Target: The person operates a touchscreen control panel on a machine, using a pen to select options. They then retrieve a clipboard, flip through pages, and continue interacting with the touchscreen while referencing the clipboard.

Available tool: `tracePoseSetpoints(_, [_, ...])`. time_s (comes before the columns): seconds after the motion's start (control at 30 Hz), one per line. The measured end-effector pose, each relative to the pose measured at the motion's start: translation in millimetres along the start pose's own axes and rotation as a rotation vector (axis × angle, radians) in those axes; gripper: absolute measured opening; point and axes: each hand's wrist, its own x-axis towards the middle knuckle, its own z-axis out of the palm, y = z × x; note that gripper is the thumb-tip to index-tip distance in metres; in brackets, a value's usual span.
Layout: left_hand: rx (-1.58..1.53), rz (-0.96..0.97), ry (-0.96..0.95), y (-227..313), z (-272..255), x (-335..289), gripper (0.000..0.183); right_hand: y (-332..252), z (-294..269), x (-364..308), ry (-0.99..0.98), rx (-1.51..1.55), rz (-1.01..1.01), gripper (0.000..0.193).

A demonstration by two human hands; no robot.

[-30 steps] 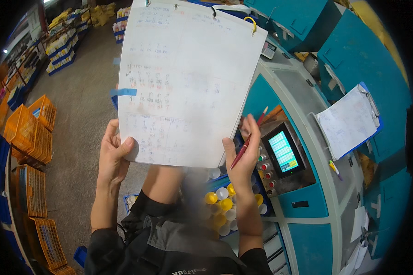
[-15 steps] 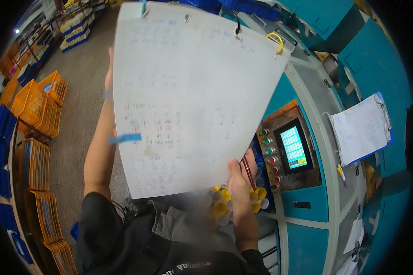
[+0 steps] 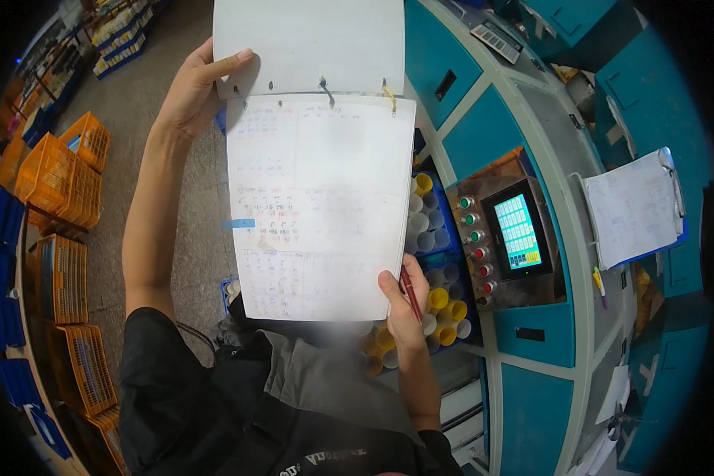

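Observation:
A ring-bound paper pad point(image 3: 325, 174) lies opened out in front of me, its lower sheet filled with handwritten columns. Loops of coloured cord join it to the blank upper sheet point(image 3: 309, 44). My left hand point(image 3: 194, 95) grips the left edge of that upper sheet, thumb on top and the other fingers behind it. At the lower right corner, my right hand point(image 3: 404, 305) pinches the pad with its thumb on the page. A dark red pen point(image 3: 410, 292) is tucked in the same hand. A blue sticky tab point(image 3: 239, 224) juts from the pad's left edge.
On the right stands a teal and grey machine with a lit screen point(image 3: 516, 230) and round buttons point(image 3: 474, 236). A clipboard point(image 3: 635, 206) hangs beyond it. Yellow and white tubes point(image 3: 448, 309) fill blue crates below the pad. Orange baskets point(image 3: 59, 182) line the left.
The pad has straightened and moved away from the camera, bringing the blank upper sheet into view. My left hand, mostly hidden before, now shows its thumb on that sheet. My right hand keeps its corner.

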Motion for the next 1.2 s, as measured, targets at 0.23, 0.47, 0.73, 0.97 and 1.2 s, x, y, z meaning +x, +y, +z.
tracePoseSetpoints(0.23, [-0.087,0.109,-0.099,-18.6,-18.0,-11.4,0.029,-2.2,5.1,2.0,-0.014,0.009,0.069,0.033])
tracePoseSetpoints(0.47, [-0.055,0.163,-0.304,-24.6,-35.4,-25.1,0.017,-4.1,11.6,5.0,-0.004,0.072,0.15,0.037])
tracePoseSetpoints(0.73, [0.189,0.203,-0.156,-30.7,-20.0,-29.2,0.019,-11.9,13.3,4.9,-0.004,0.057,0.218,0.037])
tracePoseSetpoints(0.97, [0.14,-0.032,-0.188,-50.9,-19.7,-21.9,0.037,-13.0,10.3,5.1,0.12,-0.195,-0.032,0.015])
tracePoseSetpoints(1.2, [0.2,-0.102,-0.132,-52.6,-11.7,-15.0,0.05,-37.5,-4.7,19.3,0.057,-0.759,-0.475,0.019])
